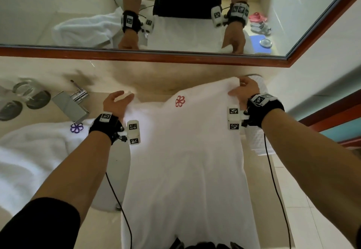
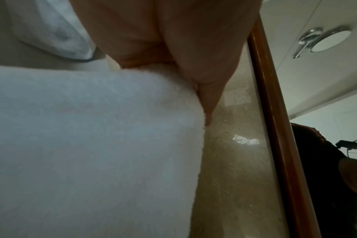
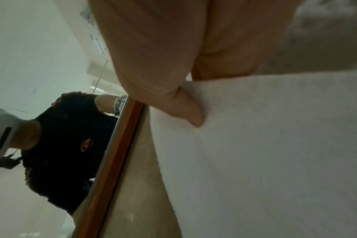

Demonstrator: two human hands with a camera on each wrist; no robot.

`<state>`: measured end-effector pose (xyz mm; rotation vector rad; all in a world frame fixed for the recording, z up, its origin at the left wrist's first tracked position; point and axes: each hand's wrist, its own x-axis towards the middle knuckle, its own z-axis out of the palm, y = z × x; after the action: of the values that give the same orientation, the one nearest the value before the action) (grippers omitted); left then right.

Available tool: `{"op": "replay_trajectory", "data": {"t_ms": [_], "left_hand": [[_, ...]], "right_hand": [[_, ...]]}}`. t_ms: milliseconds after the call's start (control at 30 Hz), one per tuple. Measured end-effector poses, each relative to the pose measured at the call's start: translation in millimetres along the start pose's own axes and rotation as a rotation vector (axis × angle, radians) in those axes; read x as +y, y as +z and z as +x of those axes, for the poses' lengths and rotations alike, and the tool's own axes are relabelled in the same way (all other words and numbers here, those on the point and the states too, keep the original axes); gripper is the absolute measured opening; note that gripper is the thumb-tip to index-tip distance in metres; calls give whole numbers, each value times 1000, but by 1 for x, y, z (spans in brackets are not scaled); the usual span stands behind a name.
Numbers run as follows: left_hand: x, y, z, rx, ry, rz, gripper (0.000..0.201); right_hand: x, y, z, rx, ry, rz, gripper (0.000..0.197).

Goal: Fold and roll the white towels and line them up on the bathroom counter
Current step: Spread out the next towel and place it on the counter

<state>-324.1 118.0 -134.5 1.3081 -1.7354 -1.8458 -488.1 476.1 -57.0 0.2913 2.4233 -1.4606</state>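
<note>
- White towel point(image 1: 185, 161) spans centre frame, far edge lifted over the desk point(image 1: 136, 77).
- Left hand point(image 1: 117, 102) and right hand point(image 1: 244, 90) pinch its far corners.
- Risk: uneven pull skews the fold (the left grip looks shallower).

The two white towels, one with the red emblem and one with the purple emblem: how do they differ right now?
The red-emblem towel lies spread long and flat down the counter; the purple-emblem towel lies rumpled in a heap by the faucet. The left hand and right hand hold the red-emblem towel's far corners; no hand touches the purple-emblem towel. Their flower-like marks differ in colour. Both are white terry, and neither is rolled.
</note>
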Motion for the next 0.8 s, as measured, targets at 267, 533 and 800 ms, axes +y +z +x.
{"op": "replay_trajectory", "data": {"t_ms": [267,533,800], "left_hand": [[6,5,11,-24,178,167,30],[11,11,30,150,100,115,12],[13,18,50,166,108,-116,17]], "right_hand": [[-4,-9,5,47,-107,-177,47],[9,6,-1,140,-344,-304,33],[21,17,10,170,-550,-504,49]]}}
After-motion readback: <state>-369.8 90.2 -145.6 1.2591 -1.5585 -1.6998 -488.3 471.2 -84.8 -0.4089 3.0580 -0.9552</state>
